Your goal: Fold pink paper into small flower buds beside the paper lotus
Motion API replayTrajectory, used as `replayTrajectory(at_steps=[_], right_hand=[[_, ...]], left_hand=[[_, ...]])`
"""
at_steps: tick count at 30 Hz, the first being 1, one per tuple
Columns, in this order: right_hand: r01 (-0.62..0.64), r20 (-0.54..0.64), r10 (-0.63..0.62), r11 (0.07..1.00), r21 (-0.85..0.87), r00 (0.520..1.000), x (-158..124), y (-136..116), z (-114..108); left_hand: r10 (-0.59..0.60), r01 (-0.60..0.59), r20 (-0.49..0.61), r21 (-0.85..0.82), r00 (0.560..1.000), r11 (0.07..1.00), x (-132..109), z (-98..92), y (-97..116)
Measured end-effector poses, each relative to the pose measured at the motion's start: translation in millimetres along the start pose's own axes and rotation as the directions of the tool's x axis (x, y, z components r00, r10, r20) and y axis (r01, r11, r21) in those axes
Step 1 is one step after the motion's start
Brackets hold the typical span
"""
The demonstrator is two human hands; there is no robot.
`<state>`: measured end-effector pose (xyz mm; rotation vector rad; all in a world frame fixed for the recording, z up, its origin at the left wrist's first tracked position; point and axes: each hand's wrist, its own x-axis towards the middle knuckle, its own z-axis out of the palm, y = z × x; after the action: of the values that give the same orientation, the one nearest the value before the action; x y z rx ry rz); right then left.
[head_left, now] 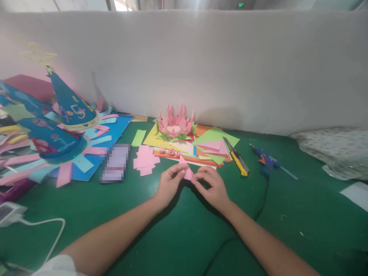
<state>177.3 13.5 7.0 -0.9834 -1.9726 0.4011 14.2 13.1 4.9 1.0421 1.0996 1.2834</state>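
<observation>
Between my hands is a small folded piece of pink paper (pixel 186 171), shaped like a triangle with its point up. My left hand (pixel 171 182) pinches its left side between thumb and fingers. On the lower right corner, the thumb and fingertips of my right hand (pixel 212 186) close on the paper. Just beyond lie small pink paper roses (pixel 171 152) on a stack of coloured paper (pixel 198 159). A pink paper lotus (pixel 176 124) with green leaves stands on the sheets behind. Left of my hands are loose pink paper rectangles (pixel 144 161).
A yellow utility knife (pixel 239 161) and a blue glue gun (pixel 267 159) with its cord lie to the right. Blue paper party hats (pixel 71 101) and a pixelated phone (pixel 115 163) are at left. A pale partition (pixel 201 69) rises behind the green table (pixel 161 237).
</observation>
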Motion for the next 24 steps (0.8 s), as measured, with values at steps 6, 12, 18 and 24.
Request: replayTrajectory(at_steps=[6,12,18,24], right_hand=[[-0.03,0.011,0.029,0.999,0.026,1.0,0.1,-0.1,0.3],[-0.054,0.053,0.053,0.998,0.028,0.997,0.0,-1.1,1.3],[-0.072,0.048,0.07,0.996,0.046,0.996,1.2,-2.5,0.5],[-0.112,0.016,0.111,0.992,0.057,0.994,2.0,0.1,1.0]], left_hand=[[0.011,-0.012,0.023,0.057,1.0,0.998,2.1,-1.8,-5.7],[0.061,-0.066,0.042,0.135,0.997,0.989,2.7,-1.3,-7.0],[0.036,-0.043,0.065,0.095,0.997,0.995,2.3,0.0,-9.2],[-0.078,0.081,0.081,-0.033,0.994,0.996,1.6,1.7,-8.2]])
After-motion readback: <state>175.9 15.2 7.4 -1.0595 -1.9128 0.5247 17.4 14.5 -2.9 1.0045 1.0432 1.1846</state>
